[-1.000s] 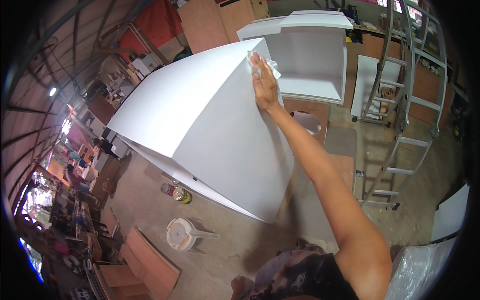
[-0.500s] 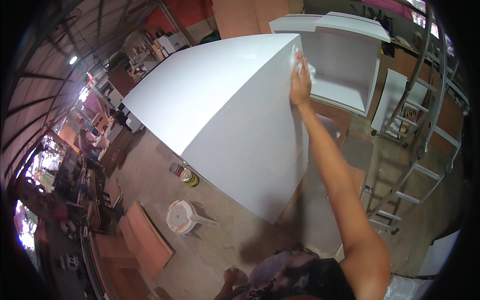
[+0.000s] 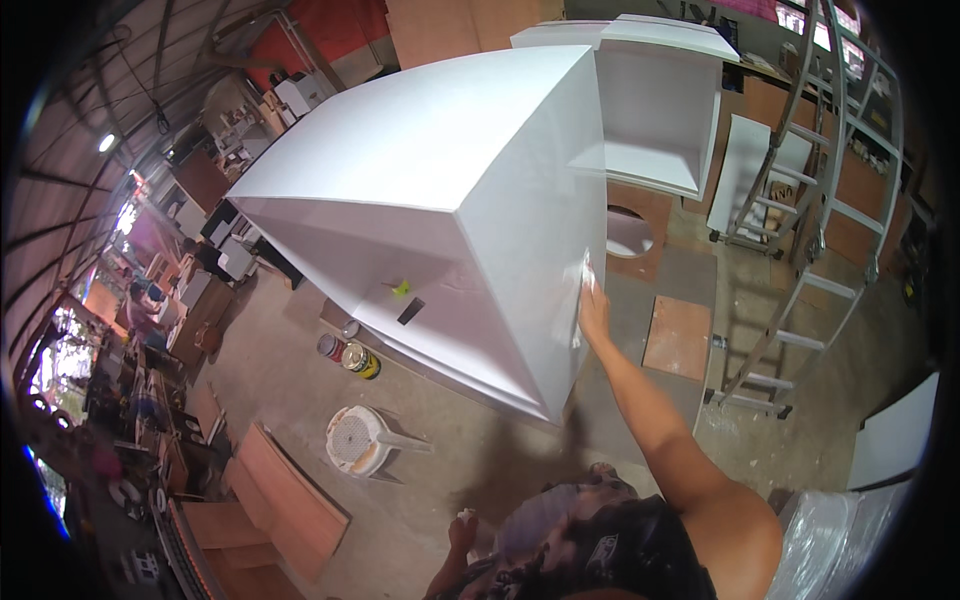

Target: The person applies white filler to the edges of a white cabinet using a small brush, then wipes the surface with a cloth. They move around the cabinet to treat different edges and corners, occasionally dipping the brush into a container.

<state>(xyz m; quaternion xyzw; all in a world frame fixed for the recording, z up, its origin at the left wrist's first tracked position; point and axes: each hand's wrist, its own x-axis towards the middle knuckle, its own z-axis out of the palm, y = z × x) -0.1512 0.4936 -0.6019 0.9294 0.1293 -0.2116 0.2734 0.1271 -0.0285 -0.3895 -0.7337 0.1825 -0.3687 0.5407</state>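
A large white cabinet [image 3: 535, 235] with a curved top stands in front of me, its open side showing a pale inside with a dark rectangular slot and a small yellow-green piece [image 3: 402, 288]. My right hand [image 3: 595, 308] is stretched out to the cabinet's right side panel, closed on a white cloth [image 3: 586, 266] that lies against the surface. Low by my body, my left hand [image 3: 462, 532] is closed round something small and white, possibly cloth; it touches nothing else that I can see.
Paint cans [image 3: 360, 360] stand by the cabinet's base, near a white plastic stool [image 3: 352, 441]. Wooden boards [image 3: 285, 490] lie at lower left. An aluminium ladder [image 3: 800, 255] stands at the right, a second white cabinet [image 3: 660, 115] behind. People work far left.
My right hand has moved down the side panel with the cloth, from near the top corner to about mid-height. My view has shifted, so the cabinet's open inside now shows.
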